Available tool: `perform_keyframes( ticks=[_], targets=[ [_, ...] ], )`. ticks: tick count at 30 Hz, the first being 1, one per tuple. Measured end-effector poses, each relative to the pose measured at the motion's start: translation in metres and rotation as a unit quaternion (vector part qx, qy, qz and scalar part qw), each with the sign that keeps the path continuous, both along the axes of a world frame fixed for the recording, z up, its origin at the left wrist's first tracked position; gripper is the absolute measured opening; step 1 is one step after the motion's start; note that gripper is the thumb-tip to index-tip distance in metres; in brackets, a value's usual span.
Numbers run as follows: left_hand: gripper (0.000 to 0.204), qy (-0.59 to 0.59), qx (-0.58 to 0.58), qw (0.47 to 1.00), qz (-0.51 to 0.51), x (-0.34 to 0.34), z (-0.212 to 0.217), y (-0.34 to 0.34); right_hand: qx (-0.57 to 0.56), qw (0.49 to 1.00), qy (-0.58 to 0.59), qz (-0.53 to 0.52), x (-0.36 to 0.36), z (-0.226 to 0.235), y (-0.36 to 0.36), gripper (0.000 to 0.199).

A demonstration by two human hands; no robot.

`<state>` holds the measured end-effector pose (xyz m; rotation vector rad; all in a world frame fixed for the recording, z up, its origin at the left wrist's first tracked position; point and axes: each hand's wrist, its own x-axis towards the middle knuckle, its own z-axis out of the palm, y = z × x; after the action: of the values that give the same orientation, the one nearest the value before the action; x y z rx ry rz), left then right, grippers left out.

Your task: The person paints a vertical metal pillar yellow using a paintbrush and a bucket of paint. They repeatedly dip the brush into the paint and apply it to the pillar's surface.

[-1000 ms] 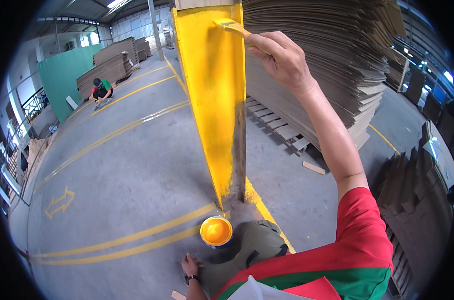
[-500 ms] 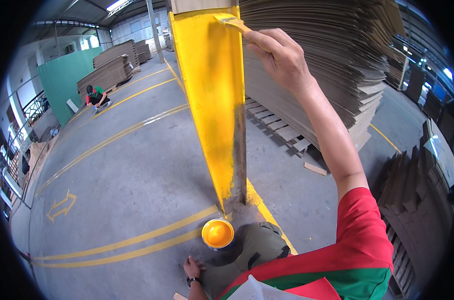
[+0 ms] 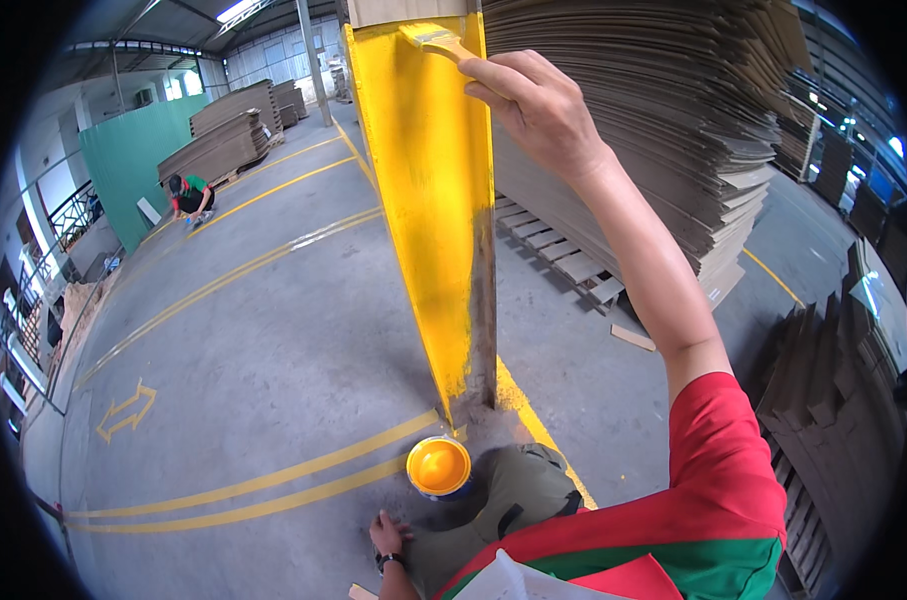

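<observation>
My right hand (image 3: 545, 112) is raised and closed round the handle of a paintbrush (image 3: 439, 43). The bristles, loaded with yellow, lie against the upper part of a steel column (image 3: 423, 190) coated in wet-looking yellow paint. Near its foot the column's right side stays dark and bare. On the floor by the column's base stands a can (image 3: 445, 495) of orange-yellow paint, close to my bent knee. My left hand (image 3: 386, 534) rests low beside my leg, fingers loosely spread, holding nothing; a dark band circles that wrist.
Tall stacks of cardboard sheets (image 3: 653, 130) stand on a wooden pallet (image 3: 563, 255) to the right, with more boards (image 3: 823, 390) nearer me. Yellow lines (image 3: 263, 485) mark the grey floor. Far left, another person (image 3: 190, 195) crouches near a green partition (image 3: 128, 165).
My right hand and the paintbrush have moved a little to the left across the top of the column. My left hand and the can stay put.
</observation>
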<state>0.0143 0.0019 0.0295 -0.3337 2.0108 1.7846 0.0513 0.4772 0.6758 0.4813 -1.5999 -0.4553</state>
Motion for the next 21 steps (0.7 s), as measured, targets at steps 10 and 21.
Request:
perform_keyframes(
  ticks=[10, 21],
  targets=[
    [0.052, 0.005, 0.020, 1.000, -0.006, -0.002, -0.004, -0.001, -0.001, 1.000, -0.014, -0.001, 0.004, -0.007, -0.002, 0.030],
    [0.054, -0.013, 0.012, 1.000, 0.000, -0.001, 0.000, 0.000, 0.038, 0.999, -0.023, 0.021, -0.002, -0.009, -0.014, 0.030]
  ],
)
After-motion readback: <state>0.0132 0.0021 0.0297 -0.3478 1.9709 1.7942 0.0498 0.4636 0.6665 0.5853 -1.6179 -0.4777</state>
